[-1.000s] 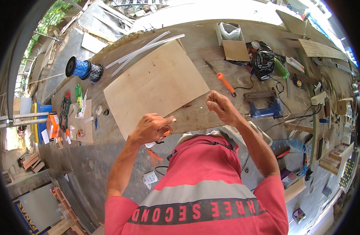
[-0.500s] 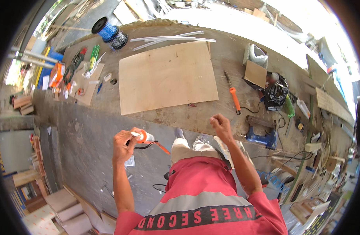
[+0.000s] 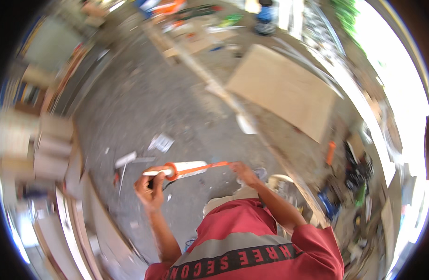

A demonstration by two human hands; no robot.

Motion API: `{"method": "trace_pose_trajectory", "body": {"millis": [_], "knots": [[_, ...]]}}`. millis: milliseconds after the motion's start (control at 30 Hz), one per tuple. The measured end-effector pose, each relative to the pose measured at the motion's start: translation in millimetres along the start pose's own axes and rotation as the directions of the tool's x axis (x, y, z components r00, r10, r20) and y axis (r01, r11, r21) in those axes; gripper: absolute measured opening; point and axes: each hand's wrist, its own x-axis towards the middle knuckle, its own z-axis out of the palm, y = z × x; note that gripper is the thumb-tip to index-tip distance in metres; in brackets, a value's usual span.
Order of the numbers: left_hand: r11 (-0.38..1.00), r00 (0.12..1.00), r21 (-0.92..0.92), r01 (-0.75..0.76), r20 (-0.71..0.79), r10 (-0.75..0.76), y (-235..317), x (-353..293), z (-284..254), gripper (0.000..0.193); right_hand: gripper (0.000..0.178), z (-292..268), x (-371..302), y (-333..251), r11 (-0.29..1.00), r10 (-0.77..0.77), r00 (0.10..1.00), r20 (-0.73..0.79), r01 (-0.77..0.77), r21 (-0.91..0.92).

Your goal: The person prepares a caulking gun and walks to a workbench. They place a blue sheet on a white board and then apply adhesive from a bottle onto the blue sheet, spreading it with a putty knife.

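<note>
The left hand (image 3: 150, 190) is curled closed around the orange-collared end of an orange-and-white caulking gun (image 3: 190, 168), which spans the gap between both hands above the grey floor (image 3: 144, 107). The right hand (image 3: 245, 174) meets its slim orange far end — pinching or merely touching, I cannot tell — while the red shirt (image 3: 238, 214) below carries a dark band (image 3: 240, 258) of block lettering.

Red short-sleeved fabric shirt (image 3: 238, 217); wide grey band (image 3: 233, 241) across; black band (image 3: 231, 259) adjoining, red block lettering. Pale beige trousers (image 3: 245, 192).
</note>
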Motion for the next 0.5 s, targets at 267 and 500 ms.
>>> {"method": "trace_pose_trajectory", "body": {"millis": [267, 500], "knots": [[0.981, 0.906, 0.127, 0.148, -0.414, -0.083, -16, -179, -174, 0.007, 0.064, 205, -24, -25, 0.798, 0.485, 0.671, 0.56, -0.602, 0.031], [0.937, 0.804, 0.273, 0.217, -0.594, -0.013, -48, -295, -281, 0.012, 0.051, 406, -43, 19, 0.898, 0.398, 0.636, 0.66, -0.416, -0.142]]}}
